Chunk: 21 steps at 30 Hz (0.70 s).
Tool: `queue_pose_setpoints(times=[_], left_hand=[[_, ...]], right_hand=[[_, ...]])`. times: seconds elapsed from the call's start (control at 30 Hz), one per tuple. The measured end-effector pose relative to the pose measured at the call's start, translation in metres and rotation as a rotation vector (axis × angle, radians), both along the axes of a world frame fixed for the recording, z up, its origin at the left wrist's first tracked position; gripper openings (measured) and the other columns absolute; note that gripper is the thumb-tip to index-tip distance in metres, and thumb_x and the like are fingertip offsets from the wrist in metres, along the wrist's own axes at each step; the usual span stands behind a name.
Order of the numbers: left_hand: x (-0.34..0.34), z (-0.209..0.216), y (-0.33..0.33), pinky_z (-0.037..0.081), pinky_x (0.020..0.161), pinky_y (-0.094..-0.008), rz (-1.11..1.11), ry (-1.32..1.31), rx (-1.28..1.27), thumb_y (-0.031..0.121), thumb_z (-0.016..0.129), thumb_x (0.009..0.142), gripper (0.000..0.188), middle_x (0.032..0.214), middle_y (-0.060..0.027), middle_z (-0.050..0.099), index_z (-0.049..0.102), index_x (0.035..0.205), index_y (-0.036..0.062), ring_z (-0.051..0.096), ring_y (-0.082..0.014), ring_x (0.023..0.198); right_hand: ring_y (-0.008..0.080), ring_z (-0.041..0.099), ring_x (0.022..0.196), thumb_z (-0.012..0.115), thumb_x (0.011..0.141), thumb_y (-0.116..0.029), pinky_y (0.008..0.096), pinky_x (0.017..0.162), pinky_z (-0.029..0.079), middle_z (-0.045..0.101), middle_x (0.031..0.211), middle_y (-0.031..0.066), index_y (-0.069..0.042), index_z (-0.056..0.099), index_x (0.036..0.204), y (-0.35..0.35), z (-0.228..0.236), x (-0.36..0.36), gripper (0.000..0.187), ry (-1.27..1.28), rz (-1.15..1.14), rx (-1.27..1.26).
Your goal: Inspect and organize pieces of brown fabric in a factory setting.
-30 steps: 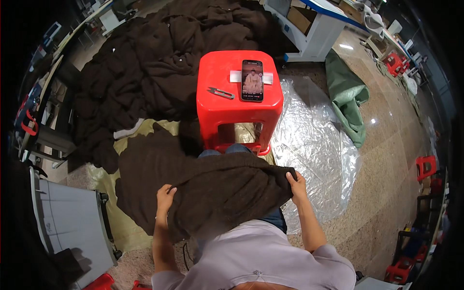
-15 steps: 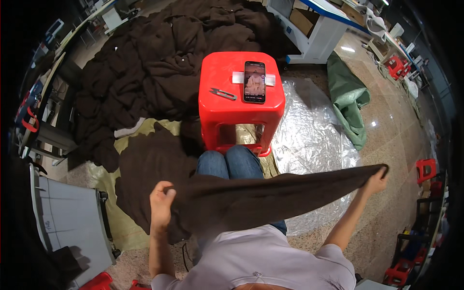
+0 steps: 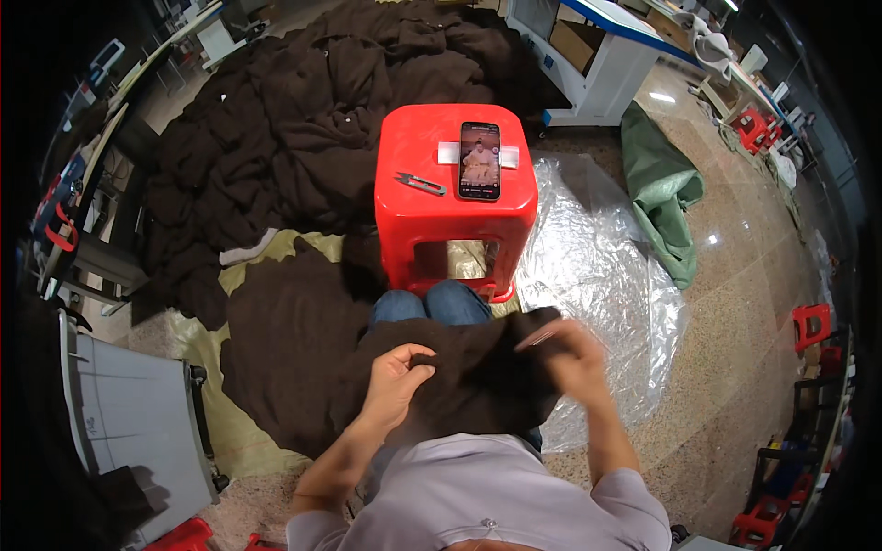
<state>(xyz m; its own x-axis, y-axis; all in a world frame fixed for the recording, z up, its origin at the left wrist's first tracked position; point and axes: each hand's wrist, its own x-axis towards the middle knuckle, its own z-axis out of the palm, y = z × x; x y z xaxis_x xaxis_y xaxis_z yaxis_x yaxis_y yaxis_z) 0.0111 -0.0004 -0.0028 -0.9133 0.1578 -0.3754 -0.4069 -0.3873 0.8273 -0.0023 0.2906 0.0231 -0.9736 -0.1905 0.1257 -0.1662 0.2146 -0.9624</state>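
A piece of dark brown cloth (image 3: 469,395) lies across my lap and hangs toward the floor on the left. My left hand (image 3: 397,378) pinches a fold of it between thumb and fingers, just in front of my knees. Over the right end of the cloth is my right hand (image 3: 574,360), blurred by motion. Whether its fingers grip the cloth cannot be made out. Beyond my knees stands a red plastic stool (image 3: 404,207). On its top rest a phone (image 3: 480,163) with a lit screen and a pair of thread snips (image 3: 420,185).
A large heap of dark brown cloth (image 3: 303,119) spreads behind the stool. Clear plastic sheeting (image 3: 597,248) and a green sack (image 3: 661,193) lie on the right. At the left stands a grey bin (image 3: 133,413), near yellowish sheeting (image 3: 207,367). A white-and-blue table (image 3: 597,73) is at the back.
My right hand has come in from the far right, and the stretched cloth is now slack and gathered on my lap. My left hand has moved rightward and now pinches the cloth.
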Motion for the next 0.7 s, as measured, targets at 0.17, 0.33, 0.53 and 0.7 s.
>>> queue_pose_setpoints(times=[0.17, 0.33, 0.53, 0.7], left_hand=[[0.008, -0.029, -0.003, 0.052, 0.073, -0.0204, 0.029, 0.137, -0.127, -0.010, 0.062, 0.089, 0.020, 0.095, -0.0026, 0.070, 0.068, 0.106, -0.0029, 0.064, -0.0063, 0.083], [0.013, -0.033, -0.013, 0.052, 0.076, -0.0205, 0.122, 0.182, -0.078, -0.016, 0.060, 0.086, 0.026, 0.098, -0.0068, 0.070, 0.067, 0.108, -0.0046, 0.066, -0.0086, 0.087], [0.013, -0.039, -0.011, 0.055, 0.080, -0.0234, 0.309, 0.391, -0.354, -0.015, 0.059, 0.086, 0.021, 0.097, -0.0095, 0.071, 0.067, 0.104, -0.0075, 0.069, -0.0124, 0.088], [0.009, -0.048, -0.005, 0.056, 0.070, -0.0255, 0.433, 0.175, -0.273, -0.012, 0.060, 0.087, 0.015, 0.084, -0.0085, 0.070, 0.067, 0.100, -0.0080, 0.069, -0.0136, 0.075]], right_hand=[[0.0282, 0.069, 0.100, 0.062, 0.080, 0.002, 0.0374, 0.080, 0.058, 0.069, 0.113, 0.0065, -0.011, 0.067, 0.108, -0.102, 0.002, 0.021, 0.032, 0.053, 0.814, -0.020], [0.0365, 0.067, 0.103, 0.064, 0.080, 0.005, 0.0388, 0.076, 0.058, 0.049, 0.147, 0.0135, -0.012, 0.066, 0.104, -0.116, -0.014, -0.003, 0.030, 0.119, 0.323, 0.046], [0.0383, 0.067, 0.078, 0.069, 0.088, -0.011, 0.0443, 0.062, 0.053, 0.066, 0.095, 0.0159, -0.010, 0.060, 0.109, -0.119, -0.026, -0.013, 0.023, 0.217, 0.501, 0.207], [0.0403, 0.066, 0.069, 0.066, 0.090, -0.011, 0.0470, 0.055, 0.051, 0.068, 0.090, 0.0177, -0.008, 0.057, 0.108, -0.138, -0.031, 0.004, 0.020, 0.251, 0.497, 0.202]])
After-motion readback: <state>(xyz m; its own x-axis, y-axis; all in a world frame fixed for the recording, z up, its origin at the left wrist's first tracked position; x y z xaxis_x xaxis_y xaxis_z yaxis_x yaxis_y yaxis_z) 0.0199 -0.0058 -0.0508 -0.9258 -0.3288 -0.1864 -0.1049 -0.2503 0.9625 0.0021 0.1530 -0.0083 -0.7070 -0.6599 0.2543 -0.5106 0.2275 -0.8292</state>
